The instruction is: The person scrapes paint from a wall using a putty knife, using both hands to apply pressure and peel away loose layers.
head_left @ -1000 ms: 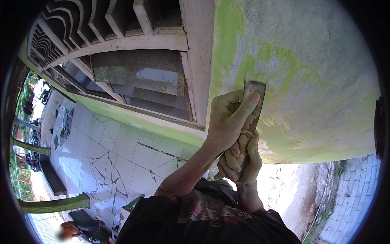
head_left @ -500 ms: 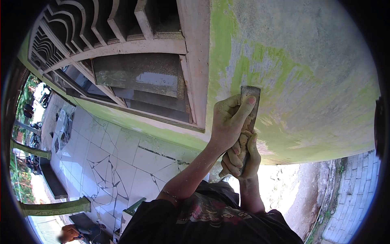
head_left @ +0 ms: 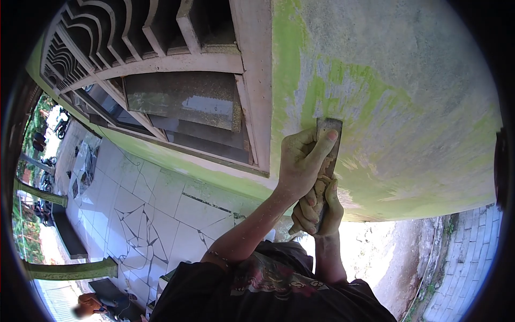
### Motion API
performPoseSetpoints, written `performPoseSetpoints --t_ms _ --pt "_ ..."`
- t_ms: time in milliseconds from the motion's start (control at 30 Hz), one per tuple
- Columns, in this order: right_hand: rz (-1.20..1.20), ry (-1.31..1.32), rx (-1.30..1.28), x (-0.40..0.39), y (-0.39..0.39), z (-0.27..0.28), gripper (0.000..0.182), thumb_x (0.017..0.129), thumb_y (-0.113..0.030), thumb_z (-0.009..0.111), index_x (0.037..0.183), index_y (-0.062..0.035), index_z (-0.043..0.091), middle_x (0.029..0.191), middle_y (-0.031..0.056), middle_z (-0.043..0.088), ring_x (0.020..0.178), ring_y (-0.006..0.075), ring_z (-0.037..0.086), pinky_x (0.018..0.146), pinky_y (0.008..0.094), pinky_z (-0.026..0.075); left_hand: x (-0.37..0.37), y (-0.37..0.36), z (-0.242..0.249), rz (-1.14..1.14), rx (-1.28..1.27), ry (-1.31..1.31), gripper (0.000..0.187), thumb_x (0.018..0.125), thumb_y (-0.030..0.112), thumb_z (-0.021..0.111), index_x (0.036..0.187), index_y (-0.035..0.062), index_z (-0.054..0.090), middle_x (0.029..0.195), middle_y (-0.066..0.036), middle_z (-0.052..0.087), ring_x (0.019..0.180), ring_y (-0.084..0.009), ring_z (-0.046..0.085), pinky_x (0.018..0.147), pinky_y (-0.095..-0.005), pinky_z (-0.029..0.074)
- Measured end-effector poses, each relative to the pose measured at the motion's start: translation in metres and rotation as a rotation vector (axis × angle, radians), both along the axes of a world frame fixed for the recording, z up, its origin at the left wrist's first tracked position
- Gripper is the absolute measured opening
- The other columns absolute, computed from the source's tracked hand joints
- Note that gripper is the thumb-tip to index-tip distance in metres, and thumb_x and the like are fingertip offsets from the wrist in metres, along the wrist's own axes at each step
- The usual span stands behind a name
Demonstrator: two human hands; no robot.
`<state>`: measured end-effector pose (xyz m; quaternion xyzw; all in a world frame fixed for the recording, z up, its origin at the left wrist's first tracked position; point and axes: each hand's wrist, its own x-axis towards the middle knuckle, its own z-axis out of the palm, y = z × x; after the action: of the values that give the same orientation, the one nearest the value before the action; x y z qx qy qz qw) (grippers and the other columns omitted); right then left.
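Observation:
A long, flat scraper-like tool (head_left: pixel 330 155) lies against the wall (head_left: pixel 397 129), whose green paint is patchy and scraped to grey. My left hand (head_left: pixel 303 161) is closed on the upper part of the tool, its thumb pressed flat along the face near the top end. Just below, my right hand (head_left: pixel 322 212) wraps round the lower part, palm side toward the camera, fingers curled from the left and thumb at the right. Both hands look dusty. The tool's lower end is partly hidden by the fingers.
Left of the wall patch is a window frame (head_left: pixel 255 96) with glass louvres (head_left: pixel 182 102) and a slatted vent. Beneath lies a cracked tile floor (head_left: pixel 177 214). A person (head_left: pixel 88 305) is at the lower left. Grey paving (head_left: pixel 464 257) runs at the lower right.
The tool and both hands have shifted slightly down along the wall, with the grip unchanged. The whole view has moved a little as well.

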<state>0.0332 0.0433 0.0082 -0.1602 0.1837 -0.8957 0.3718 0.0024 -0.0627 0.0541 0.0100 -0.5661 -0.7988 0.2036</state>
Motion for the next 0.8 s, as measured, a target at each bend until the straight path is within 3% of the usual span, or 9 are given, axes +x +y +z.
performPoseSetpoints --t_ms 267,333,533,667,733,800 --pt "-0.087 -0.030 0.058 -0.001 0.000 0.011 0.047 0.099 -0.047 0.034 0.091 -0.0010 0.039 0.053 0.0048 0.037 0.028 0.0131 0.029 0.028 0.0258 0.025 -0.002 0.004 0.009 0.017 -0.010 0.019 0.032 0.094 0.022 0.060 0.067 0.0055 0.055 0.056 0.007 0.047 0.051 0.0010 0.037 0.043 -0.0195 0.028" --pt "-0.023 0.090 -0.010 -0.006 -0.001 0.012 0.047 0.099 -0.048 0.033 0.093 -0.0015 0.039 0.051 0.0050 0.035 0.028 0.0133 0.030 0.027 0.0260 0.027 -0.002 0.001 0.017 -0.056 0.085 0.042 0.030 0.095 0.022 0.059 0.070 0.0048 0.059 0.057 0.007 0.049 0.052 0.0012 0.039 0.044 -0.0187 0.029" --pt "-0.157 -0.003 0.174 0.007 0.004 0.014 0.050 0.100 -0.048 0.030 0.085 -0.0013 0.040 0.050 0.0053 0.036 0.028 0.0134 0.030 0.028 0.0264 0.026 -0.001 0.004 0.008 -0.039 0.036 0.061 0.030 0.094 0.022 0.060 0.070 0.0050 0.059 0.057 0.006 0.051 0.050 0.0012 0.041 0.043 -0.0185 0.031" --pt "-0.109 0.110 0.145 0.004 0.003 0.020 0.051 0.099 -0.049 0.030 0.087 -0.0010 0.040 0.049 0.0055 0.037 0.029 0.0143 0.032 0.030 0.0262 0.029 0.000 0.003 0.009 -0.049 0.065 0.055 0.032 0.094 0.023 0.060 0.068 0.0050 0.059 0.054 0.005 0.051 0.048 0.0002 0.040 0.042 -0.0194 0.031" --pt "-0.168 0.098 0.304 0.011 0.005 0.020 0.056 0.098 -0.055 0.015 0.082 -0.0069 0.040 0.046 0.0001 0.031 0.028 0.0113 0.029 0.028 0.0255 0.025 0.000 0.005 0.003 -0.039 0.033 0.016 0.034 0.094 0.023 0.060 0.065 0.0051 0.058 0.053 0.005 0.050 0.047 -0.0003 0.040 0.041 -0.0200 0.030" --pt "-0.233 0.118 0.363 0.009 0.000 0.025 0.056 0.099 -0.054 0.015 0.083 -0.0066 0.040 0.046 0.0002 0.032 0.029 0.0113 0.028 0.029 0.0246 0.025 -0.003 0.005 0.003 -0.069 0.074 0.046 0.034 0.094 0.024 0.060 0.067 0.0044 0.059 0.054 0.005 0.050 0.048 -0.0005 0.041 0.042 -0.0199 0.030"
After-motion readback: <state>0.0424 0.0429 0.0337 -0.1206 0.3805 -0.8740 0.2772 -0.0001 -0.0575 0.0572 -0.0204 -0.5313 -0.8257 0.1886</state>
